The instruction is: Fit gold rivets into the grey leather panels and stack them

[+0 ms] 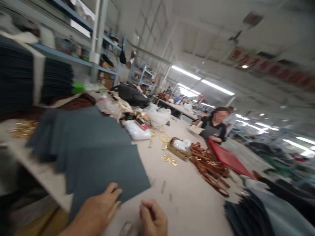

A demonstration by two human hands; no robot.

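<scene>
Room: blurred workshop, long pale tabletop (177,193).
Left hand (98,209): flat, fingers (112,190) spread on the near edge of a grey fabric sheet (105,170).
Right hand (154,218): fingers curled loosely; whether it holds anything, I cannot tell.
Open room: bare tabletop just right of the sheet.
Farther: gold rings (169,159), brown straps (209,167), a seated person (214,127).
</scene>
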